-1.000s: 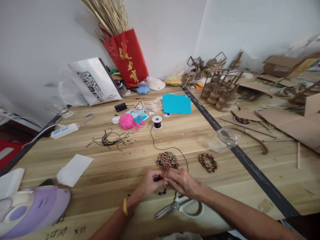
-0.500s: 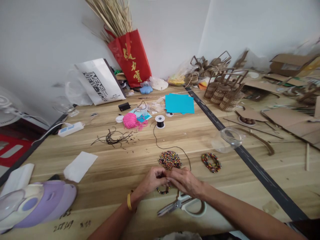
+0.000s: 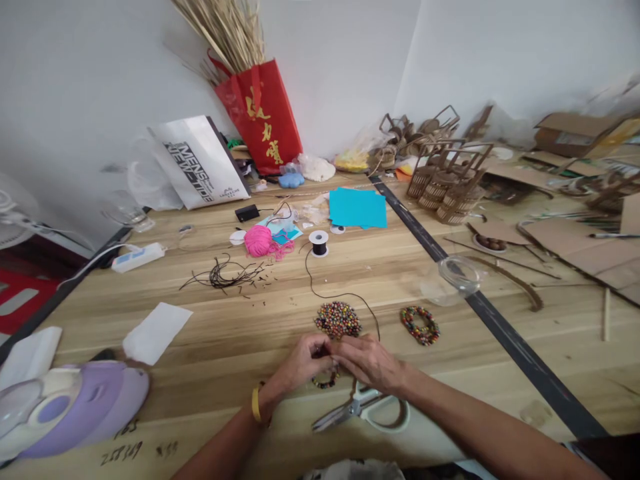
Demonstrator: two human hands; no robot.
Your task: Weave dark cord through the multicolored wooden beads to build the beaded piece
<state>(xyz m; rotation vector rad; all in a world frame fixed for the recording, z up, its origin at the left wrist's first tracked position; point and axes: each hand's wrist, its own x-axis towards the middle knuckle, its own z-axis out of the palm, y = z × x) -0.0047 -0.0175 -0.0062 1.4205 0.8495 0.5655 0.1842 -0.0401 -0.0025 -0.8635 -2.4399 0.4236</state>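
Meeting at the lower centre of the frame, the left hand [image 3: 301, 365] and the right hand [image 3: 371, 363] are working fingertip to fingertip just below the bead pile [image 3: 338, 319]. The left fingers are pinching together on the beaded strand [image 3: 325, 383], which is curving out beneath them; its upper part is hiding behind the hands. The right fingers are bending inward against the left fingertips, but whether they are gripping anything is not showing. A yellow band [image 3: 256, 405] is circling the left wrist.

The scissors [image 3: 356, 408] are lying below the right hand, their blades pointing to the lower left. From the spool [image 3: 319, 244], near the centre, a black cord [image 3: 349, 294] is winding down past the right side of the bead pile towards the right hand. The beaded loops [image 3: 420, 325] are resting right of the bead pile, apart from it.

Left of the spool, the pink yarn [image 3: 259, 241] is sitting above the loose black strands [image 3: 225, 274]. The blue sheets [image 3: 358, 208] are lying at the upper centre of the worktop [image 3: 240, 340]. In the upper left, the red bag [image 3: 275, 133] is holding dry stalks [image 3: 233, 33] and standing behind the white bag [image 3: 200, 163]. Small baskets [image 3: 445, 190] are standing in the upper right, and a purple device [image 3: 95, 410] is filling the lower left.
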